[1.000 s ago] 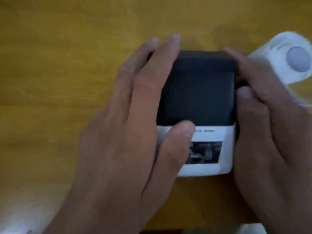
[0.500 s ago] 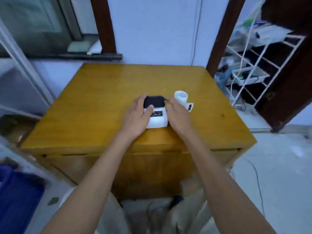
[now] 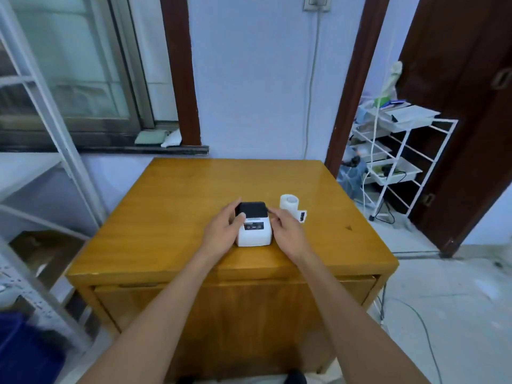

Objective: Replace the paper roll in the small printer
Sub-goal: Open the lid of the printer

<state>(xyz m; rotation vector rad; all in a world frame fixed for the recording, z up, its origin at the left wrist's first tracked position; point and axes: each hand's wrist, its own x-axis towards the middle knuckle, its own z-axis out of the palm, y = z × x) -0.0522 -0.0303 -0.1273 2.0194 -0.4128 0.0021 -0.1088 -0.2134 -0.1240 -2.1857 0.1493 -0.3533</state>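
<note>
A small printer (image 3: 254, 231) with a white body and a black lid lies on the wooden table (image 3: 171, 212), near its front middle. The lid looks closed. My left hand (image 3: 221, 231) clasps the printer's left side, thumb on the front near the lid's edge. My right hand (image 3: 286, 231) holds its right side, fingers against the lid's right edge. A white paper roll (image 3: 289, 202) stands upright just right of the printer, with a short tail of printed labels (image 3: 302, 217) lying beside it.
The table's front edge (image 3: 221, 275) is close to me. A white wire shelf rack (image 3: 393, 162) with trays and cables stands to the right by a dark door. A metal frame (image 3: 41, 112) and window are on the left. A cable lies on the floor (image 3: 424, 322).
The view has pulled far back from a close-up of the printer to the whole table and room. Both hands stay on the printer's sides; the paper roll stays at its right.
</note>
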